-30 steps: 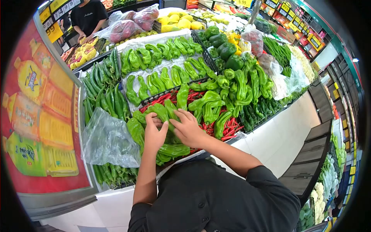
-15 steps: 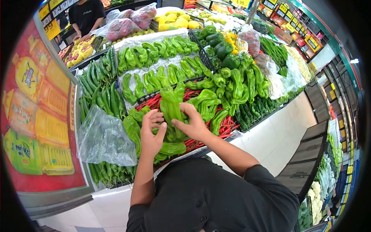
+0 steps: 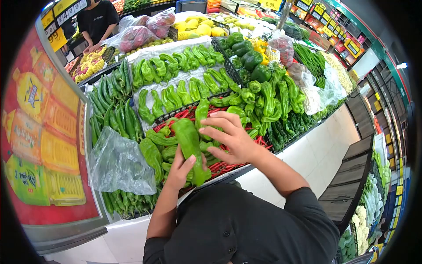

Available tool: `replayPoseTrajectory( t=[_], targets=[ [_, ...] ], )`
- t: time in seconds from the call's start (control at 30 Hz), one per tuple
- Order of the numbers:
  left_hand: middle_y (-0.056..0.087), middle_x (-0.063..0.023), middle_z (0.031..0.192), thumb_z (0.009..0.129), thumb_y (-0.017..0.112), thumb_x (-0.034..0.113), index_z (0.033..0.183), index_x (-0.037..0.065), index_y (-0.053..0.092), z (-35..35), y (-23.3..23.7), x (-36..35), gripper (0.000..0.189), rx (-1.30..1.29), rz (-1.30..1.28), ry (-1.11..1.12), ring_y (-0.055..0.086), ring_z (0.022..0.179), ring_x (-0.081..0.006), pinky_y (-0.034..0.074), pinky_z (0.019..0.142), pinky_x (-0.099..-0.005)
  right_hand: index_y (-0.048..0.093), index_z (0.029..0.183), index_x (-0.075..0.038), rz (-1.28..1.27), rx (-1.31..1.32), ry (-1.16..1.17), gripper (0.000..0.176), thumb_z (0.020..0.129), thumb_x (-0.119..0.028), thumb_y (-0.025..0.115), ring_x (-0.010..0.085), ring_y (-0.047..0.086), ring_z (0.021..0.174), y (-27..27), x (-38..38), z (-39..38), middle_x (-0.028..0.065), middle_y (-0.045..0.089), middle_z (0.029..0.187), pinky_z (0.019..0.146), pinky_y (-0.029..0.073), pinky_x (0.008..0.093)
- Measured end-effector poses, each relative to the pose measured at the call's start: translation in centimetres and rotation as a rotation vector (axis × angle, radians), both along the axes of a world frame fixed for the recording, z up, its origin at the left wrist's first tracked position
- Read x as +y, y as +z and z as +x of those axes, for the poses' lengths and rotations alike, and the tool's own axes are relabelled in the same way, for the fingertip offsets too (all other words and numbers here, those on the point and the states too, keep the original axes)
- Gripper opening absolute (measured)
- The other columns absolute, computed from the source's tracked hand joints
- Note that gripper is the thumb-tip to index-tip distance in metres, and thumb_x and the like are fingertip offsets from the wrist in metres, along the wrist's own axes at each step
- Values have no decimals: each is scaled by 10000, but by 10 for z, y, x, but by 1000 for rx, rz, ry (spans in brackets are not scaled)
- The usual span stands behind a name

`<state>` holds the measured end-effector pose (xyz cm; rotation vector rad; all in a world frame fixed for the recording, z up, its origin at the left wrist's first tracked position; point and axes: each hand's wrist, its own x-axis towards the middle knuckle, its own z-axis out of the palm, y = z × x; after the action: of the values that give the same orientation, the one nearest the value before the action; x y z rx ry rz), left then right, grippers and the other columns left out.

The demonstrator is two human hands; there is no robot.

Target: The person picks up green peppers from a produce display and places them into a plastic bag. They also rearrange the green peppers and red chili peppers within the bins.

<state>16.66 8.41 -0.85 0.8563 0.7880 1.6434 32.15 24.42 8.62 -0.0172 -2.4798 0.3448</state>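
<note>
My left hand (image 3: 178, 172) is closed around a large green pepper (image 3: 188, 143), thumb on its near side and the other fingers mostly hidden behind it. This pepper tilts, its upper end pointing away from me. To its right, my right hand (image 3: 235, 137) hovers with fingers spread, the fingertips close to another long green pepper (image 3: 201, 111). Below both hands, loose green peppers (image 3: 151, 159) lie over red chillies (image 3: 220, 168) in a crate. Rows of light green peppers (image 3: 182, 90) rest on white lining just beyond.
A clear plastic bag (image 3: 121, 163) lies over dark green chillies (image 3: 127, 200) at left. Bell peppers (image 3: 252, 58) and green beans (image 3: 311, 64) fill the right side. A poster panel (image 3: 48, 132) stands at far left. Across the display is another person (image 3: 97, 22).
My left hand has taken the pepper and tilted it toward me. My right hand has come off it and moved up and right, fingers spreading.
</note>
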Motion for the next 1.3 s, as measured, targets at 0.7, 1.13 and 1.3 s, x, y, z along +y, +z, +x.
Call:
replayPoseTrajectory(
  t=[0.7,1.13,1.3],
  targets=[
    [663,-91,980,1092,357,419,1331,-3,559,-65,-35,-15,526,243,-307,212,607,825,-146,474,767,-289,594,1240,20,-571,-166,-511,601,876,-435,745,289,677,961,9,218,-122,186,672,1120,830,551,417],
    [630,-126,1092,1023,508,90,1342,-9,547,-79,-25,-11,336,279,-398,124,661,959,-203,517,881,-335,668,1169,47,-700,-480,-756,734,805,-586,743,317,718,980,-87,375,-282,228,707,1128,798,594,416],
    [625,-123,1112,1022,507,81,1348,-5,548,-83,-28,-12,340,205,-385,110,661,986,-210,518,900,-342,589,1349,48,-344,-478,-767,833,868,-630,650,376,601,1243,-128,387,-292,279,619,1327,1080,451,423]
  ],
)
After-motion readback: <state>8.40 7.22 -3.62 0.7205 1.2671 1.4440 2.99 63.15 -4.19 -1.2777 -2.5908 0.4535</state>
